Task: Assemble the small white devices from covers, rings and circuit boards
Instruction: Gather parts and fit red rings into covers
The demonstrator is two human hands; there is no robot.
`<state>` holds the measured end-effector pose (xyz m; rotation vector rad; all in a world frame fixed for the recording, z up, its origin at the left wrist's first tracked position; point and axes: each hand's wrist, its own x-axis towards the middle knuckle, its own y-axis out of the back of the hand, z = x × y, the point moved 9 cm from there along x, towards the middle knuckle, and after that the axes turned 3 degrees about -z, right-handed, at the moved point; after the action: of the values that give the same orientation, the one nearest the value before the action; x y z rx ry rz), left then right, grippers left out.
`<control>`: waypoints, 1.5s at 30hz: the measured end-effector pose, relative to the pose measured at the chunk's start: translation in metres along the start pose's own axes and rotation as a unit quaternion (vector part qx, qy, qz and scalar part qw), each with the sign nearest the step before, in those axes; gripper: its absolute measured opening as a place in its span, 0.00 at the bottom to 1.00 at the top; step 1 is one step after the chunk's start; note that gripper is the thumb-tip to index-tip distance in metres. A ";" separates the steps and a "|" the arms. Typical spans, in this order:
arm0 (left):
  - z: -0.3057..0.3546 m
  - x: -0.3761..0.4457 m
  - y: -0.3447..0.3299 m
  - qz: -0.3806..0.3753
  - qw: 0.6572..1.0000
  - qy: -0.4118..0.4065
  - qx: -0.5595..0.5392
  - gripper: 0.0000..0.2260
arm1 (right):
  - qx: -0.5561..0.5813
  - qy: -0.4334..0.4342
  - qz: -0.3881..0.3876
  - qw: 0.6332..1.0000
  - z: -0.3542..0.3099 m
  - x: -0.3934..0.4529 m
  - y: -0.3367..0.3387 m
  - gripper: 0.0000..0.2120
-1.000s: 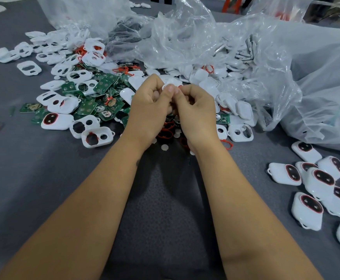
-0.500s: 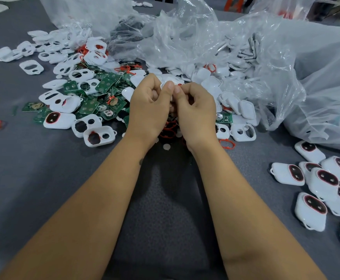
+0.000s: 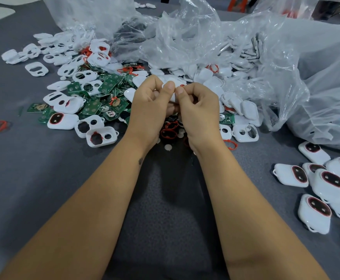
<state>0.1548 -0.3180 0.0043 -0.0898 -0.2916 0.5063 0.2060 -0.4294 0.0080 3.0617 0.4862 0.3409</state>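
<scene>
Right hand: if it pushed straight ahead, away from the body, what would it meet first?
Probably the white covers heaped just beyond the right hand, then the crumpled clear plastic bag behind them. Depth is hard to judge from this one view.

The worktop (image 3: 43, 178) wears matt grey cloth. Covers (image 3: 36, 69) are smooth white plastic, bags (image 3: 316, 77) thin, glossy, crinkled clear film, circuit boards (image 3: 108, 86) green, faintly shiny.

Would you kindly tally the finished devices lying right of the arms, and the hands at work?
Finished white devices: 8, one cut off by the frame edge
Hands: 2, left hand and right hand, both pinching a white cover
Total: 10
</scene>
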 end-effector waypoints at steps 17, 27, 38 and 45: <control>-0.011 0.003 0.007 0.014 0.991 0.051 -0.121 0.08 | -0.041 0.031 0.054 0.997 -0.009 0.002 0.017 0.05; -0.008 0.000 0.004 0.014 0.994 0.069 -0.088 0.09 | -0.070 0.037 0.061 0.995 -0.010 0.000 0.019 0.08; -0.007 0.002 0.015 0.051 0.997 0.040 -0.047 0.10 | -0.210 0.134 0.029 0.968 -0.025 -0.005 0.008 0.02; -0.004 0.001 0.019 0.066 0.997 0.016 0.046 0.11 | -0.258 0.120 0.031 0.958 -0.021 -0.003 0.003 0.04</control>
<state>0.1484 -0.3007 -0.0023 -0.0283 -0.2314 0.6485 0.1993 -0.4334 0.0279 2.5414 0.2525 0.7182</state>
